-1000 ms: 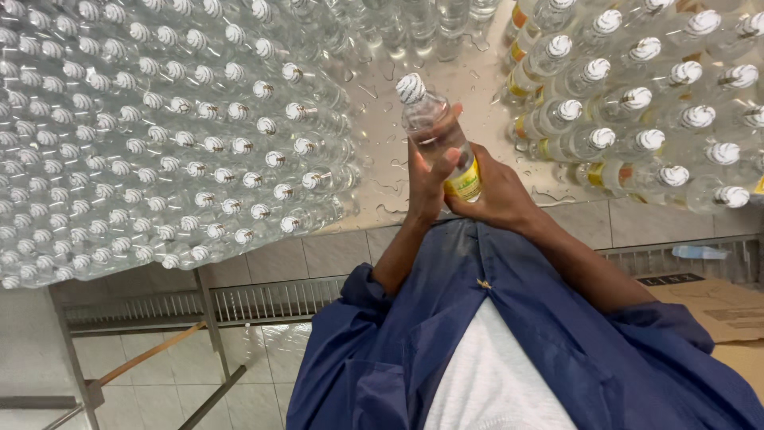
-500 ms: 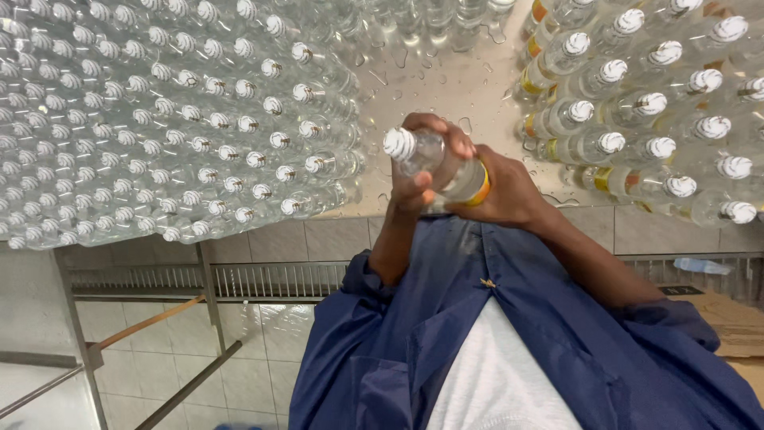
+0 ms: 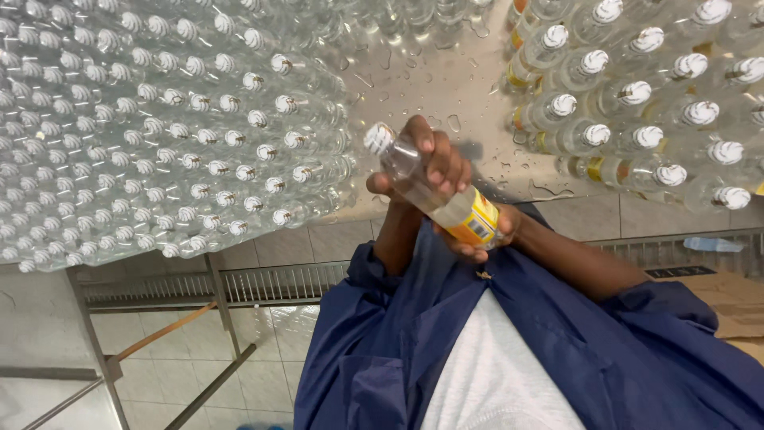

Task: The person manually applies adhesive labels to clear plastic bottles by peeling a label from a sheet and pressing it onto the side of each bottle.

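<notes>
Tilting over the tabletop's [image 3: 446,87] near edge, a clear capped bottle [image 3: 434,195] is gripped by closed fingers: left hand [image 3: 426,163] at its neck, right hand [image 3: 489,235] around the yellow label [image 3: 475,223]. Labelled bottles [image 3: 637,95] are massed right, unlabelled bottles [image 3: 159,127] left: plenty left, seemingly.

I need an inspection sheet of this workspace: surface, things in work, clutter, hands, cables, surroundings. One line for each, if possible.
Surface: wet steel table, water drops visible.
Things in work: one clear plastic bottle with white cap and yellow label, tilted, cap toward upper left.
Clutter: unlabelled clear capped bottles crowded at left; labelled bottles at right.
Hands: left hand has its grip on the bottle's upper part; right hand supports the labelled lower end.
Cables: nothing seen.
Surroundings: tiled wall, metal floor grate, brown cardboard at right.
</notes>
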